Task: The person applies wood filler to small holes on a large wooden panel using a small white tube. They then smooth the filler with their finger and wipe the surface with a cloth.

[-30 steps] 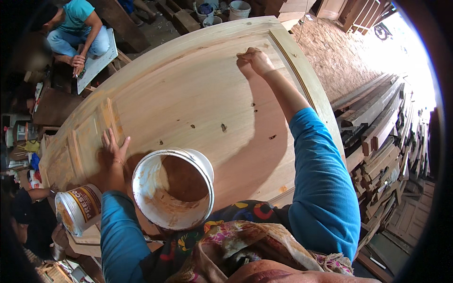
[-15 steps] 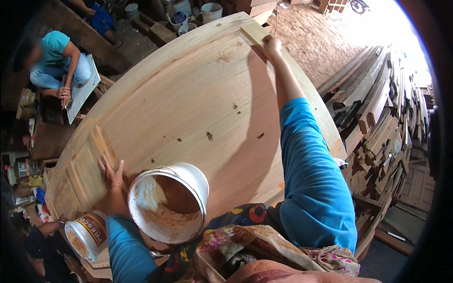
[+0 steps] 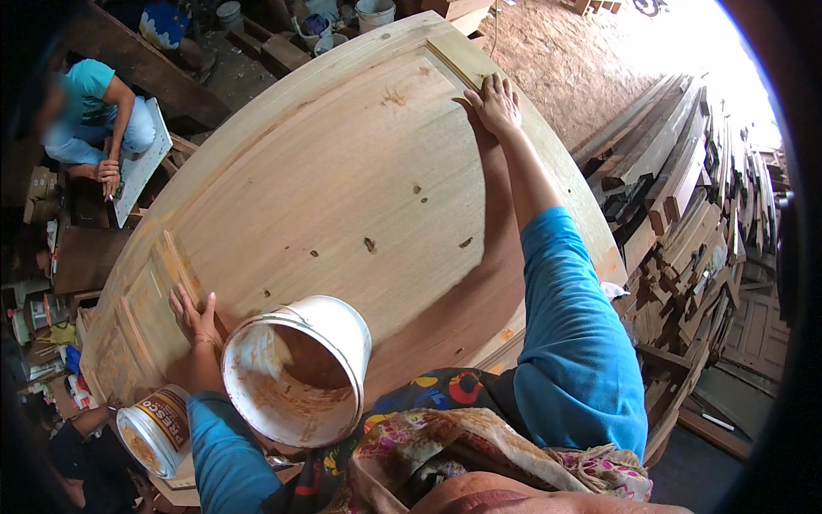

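A large pale wooden door panel (image 3: 342, 197) lies before me, with several dark knots in its face. Flat on the moulding near its far right corner rests my right hand (image 3: 497, 104), fingers stretched out and nothing held. My left hand (image 3: 197, 319) lies with fingers spread on the raised moulding (image 3: 181, 265) at the panel's left part. Close beside that forearm a white bucket (image 3: 341, 330) lies tilted, its mouth toward me and its inside smeared with orange-brown residue. A smaller labelled tub (image 3: 171, 415) with similar residue stands left of my left sleeve.
Stacked timber (image 3: 659, 163) and wood offcuts (image 3: 685, 283) fill the right side. At the left a person in a teal shirt (image 3: 90, 83) sits by a pale board (image 3: 145, 158). Several buckets (image 3: 375, 14) stand beyond the panel. Another person's dark sleeve shows at the lower left.
My right hand has gone from closed fingers to spread ones and slid slightly nearer along the moulding. My left hand stays on the panel. The whole view has shifted slightly.
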`<state>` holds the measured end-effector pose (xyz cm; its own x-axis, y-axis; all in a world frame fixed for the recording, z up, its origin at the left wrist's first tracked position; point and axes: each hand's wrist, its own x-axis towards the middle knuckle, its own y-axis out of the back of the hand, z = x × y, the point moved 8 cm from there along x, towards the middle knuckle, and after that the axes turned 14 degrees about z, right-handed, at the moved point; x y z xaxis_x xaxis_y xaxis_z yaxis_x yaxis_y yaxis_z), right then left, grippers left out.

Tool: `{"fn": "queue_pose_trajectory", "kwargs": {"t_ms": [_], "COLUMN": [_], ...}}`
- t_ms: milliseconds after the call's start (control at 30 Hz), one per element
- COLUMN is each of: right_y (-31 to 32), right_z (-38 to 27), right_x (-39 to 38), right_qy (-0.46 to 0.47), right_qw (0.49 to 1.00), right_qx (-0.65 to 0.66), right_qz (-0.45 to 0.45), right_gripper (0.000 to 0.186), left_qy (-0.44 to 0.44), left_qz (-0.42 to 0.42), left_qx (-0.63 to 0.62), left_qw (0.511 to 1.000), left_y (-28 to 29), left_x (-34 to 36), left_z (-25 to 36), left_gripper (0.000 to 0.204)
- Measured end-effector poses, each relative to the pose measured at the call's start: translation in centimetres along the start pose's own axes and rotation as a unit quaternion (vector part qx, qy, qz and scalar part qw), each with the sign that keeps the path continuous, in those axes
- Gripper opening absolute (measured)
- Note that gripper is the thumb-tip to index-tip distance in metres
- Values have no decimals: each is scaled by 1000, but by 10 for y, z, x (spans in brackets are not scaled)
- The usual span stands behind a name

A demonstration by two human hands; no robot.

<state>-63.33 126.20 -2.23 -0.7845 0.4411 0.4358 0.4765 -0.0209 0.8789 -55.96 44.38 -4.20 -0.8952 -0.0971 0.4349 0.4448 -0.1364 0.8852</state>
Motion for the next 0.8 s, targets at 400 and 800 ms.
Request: {"fn": "queue_pose_trajectory", "kwargs": {"t_ms": [400, 800], "right_y": [2, 3], "right_z": [0, 35], "right_x": [20, 26], "right_qy": [-28, 23], "right_qw": [998, 994], "right_qx": [29, 76], "right_qz": [-43, -77], "right_gripper": [92, 91], "left_qy": [16, 13], "left_qz": [-16, -10], "left_qx": [9, 5], "left_qw": [1000, 1000], "left_y": [6, 4], "left_x": [1, 1], "left_z": [7, 7], "left_gripper": [91, 91]}}
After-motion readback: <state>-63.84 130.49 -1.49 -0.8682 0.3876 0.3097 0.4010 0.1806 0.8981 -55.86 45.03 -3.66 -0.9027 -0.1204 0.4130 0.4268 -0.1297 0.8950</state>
